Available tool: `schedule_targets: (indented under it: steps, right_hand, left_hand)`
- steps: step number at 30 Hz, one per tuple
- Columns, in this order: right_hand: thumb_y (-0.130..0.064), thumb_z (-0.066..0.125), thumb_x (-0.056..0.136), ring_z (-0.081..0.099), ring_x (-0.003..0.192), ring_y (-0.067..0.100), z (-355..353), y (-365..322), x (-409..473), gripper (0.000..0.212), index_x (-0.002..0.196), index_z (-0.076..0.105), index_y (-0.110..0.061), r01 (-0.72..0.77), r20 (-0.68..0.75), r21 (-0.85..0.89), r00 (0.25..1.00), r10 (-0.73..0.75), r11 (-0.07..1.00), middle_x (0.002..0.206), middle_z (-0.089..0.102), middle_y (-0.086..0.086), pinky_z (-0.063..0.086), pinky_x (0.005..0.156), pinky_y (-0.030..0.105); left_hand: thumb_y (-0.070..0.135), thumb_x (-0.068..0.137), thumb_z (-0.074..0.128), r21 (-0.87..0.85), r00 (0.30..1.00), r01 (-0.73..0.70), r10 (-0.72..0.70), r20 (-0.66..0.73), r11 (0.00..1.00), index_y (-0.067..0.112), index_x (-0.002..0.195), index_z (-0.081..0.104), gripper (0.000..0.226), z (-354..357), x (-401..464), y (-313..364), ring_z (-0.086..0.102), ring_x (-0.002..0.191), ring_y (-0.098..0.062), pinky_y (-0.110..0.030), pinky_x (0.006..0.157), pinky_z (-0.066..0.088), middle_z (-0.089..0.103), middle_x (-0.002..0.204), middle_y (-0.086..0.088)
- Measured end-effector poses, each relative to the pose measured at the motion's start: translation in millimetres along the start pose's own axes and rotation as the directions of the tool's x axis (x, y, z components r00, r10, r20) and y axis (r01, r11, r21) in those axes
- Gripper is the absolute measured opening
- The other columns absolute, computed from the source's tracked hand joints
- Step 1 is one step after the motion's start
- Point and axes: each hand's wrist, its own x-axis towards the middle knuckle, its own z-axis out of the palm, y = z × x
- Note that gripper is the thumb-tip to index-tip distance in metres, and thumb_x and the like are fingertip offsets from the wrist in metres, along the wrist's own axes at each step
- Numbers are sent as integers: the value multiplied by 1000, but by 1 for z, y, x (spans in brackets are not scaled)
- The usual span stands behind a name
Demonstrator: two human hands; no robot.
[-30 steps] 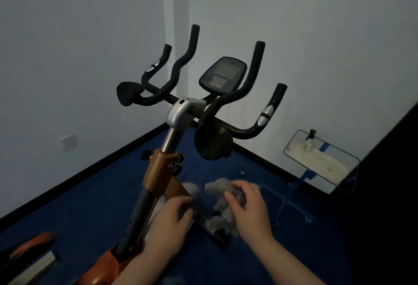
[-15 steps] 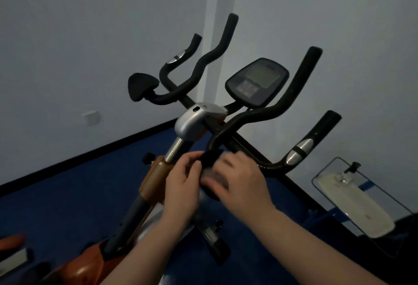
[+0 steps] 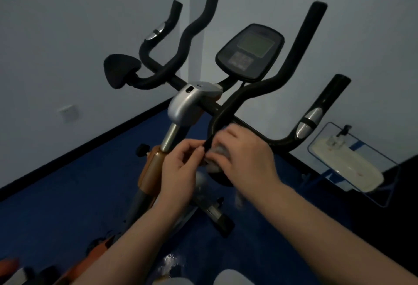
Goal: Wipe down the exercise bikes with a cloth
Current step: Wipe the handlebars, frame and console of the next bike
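Observation:
An orange and silver exercise bike stands in a room corner, with black handlebars and a dark console. A grey cloth is pressed against the lower end of the right inner handlebar, near the round black elbow pad. My right hand covers most of the cloth and grips it around the bar. My left hand pinches the cloth's left edge at the same bar, thumb and fingers closed on it.
A clear acrylic side table holding a white tray and a small bottle stands at the right by the wall. The floor is blue carpet. A second orange bike part shows at the bottom left. A wall socket is at left.
Both hands rose with the cloth from low beside the bike's post up to the lower handlebar. The view has moved closer to the handlebars.

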Motion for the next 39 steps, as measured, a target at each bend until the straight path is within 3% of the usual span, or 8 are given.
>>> schedule_targets:
  steps: [7, 9, 12, 15, 19, 25, 33, 39]
  right_hand:
    - [-23, 76, 77, 48, 82, 10, -10, 0, -37, 19, 83, 57, -22, 39, 131, 17, 991, -40, 999, 88, 55, -7, 36, 68, 23]
    - [-21, 74, 79, 46, 83, 7, -19, 10, -32, 20, 84, 55, -22, 21, 4, 62, 1000, -21, 998, 89, 51, -8, 40, 69, 20]
    - [-29, 66, 86, 49, 87, 7, -25, 18, 6, 13, 88, 56, -21, -129, -178, 167, 971, 158, 977, 94, 50, -7, 44, 72, 18]
    - [-37, 45, 97, 52, 93, 17, -5, 16, 29, 16, 98, 53, -22, -260, 25, 172, 965, 260, 950, 98, 51, -3, 48, 74, 34]
    - [-44, 28, 97, 55, 78, 14, 7, 17, -12, 17, 108, 38, -36, -339, 5, 144, 940, 342, 930, 101, 51, -5, 45, 56, 29]
    - [-30, 26, 103, 58, 77, 23, 4, 22, 24, 19, 103, 41, -19, -393, 115, 17, 914, 389, 919, 90, 59, 4, 43, 61, 37]
    - [-45, 25, 98, 50, 61, 8, -15, 33, -22, 17, 101, 33, -30, -345, 91, -18, 934, 345, 938, 75, 51, -10, 35, 48, 28]
    - [-31, 58, 90, 49, 90, 16, -5, 11, 16, 19, 107, 55, -23, -97, -111, 55, 989, 103, 994, 100, 54, -3, 45, 75, 36]
  left_hand:
    - [16, 95, 53, 58, 999, -45, 43, 19, 997, 20, 91, 66, 14, 8, 13, 1, 63, 79, -4, -13, 68, 49, 68, 84, 5]
    - [29, 93, 50, 169, 996, -88, 86, 20, 982, 24, 91, 64, 15, 17, 22, 2, 61, 82, -5, -13, 69, 47, 64, 88, 4]
    - [34, 97, 38, 253, 990, -118, 132, -40, 960, 20, 81, 55, 28, 37, 31, 0, 54, 72, -13, -33, 69, 47, 56, 78, -3]
    - [31, 100, 30, 320, 971, -138, 192, -144, 937, 22, 72, 45, 34, 46, 31, -5, 48, 58, -18, -51, 61, 44, 49, 64, -1]
    - [38, 98, 22, 444, 957, -194, 269, -111, 875, 35, 70, 36, 31, 43, 32, -8, 49, 56, -24, -54, 59, 44, 49, 64, -1]
    - [33, 100, 28, 403, 945, -207, 288, -153, 892, 30, 72, 41, 31, 46, 33, -13, 48, 56, -15, -50, 57, 44, 48, 62, 6]
    - [34, 100, 30, 354, 942, -221, 293, -163, 909, 33, 71, 42, 32, 47, 34, -16, 49, 57, -15, -35, 53, 42, 49, 61, 4]
    - [16, 100, 38, -72, 981, -91, 77, -176, 993, 12, 72, 48, 29, 43, 31, -12, 46, 60, -3, -15, 58, 40, 51, 64, 9]
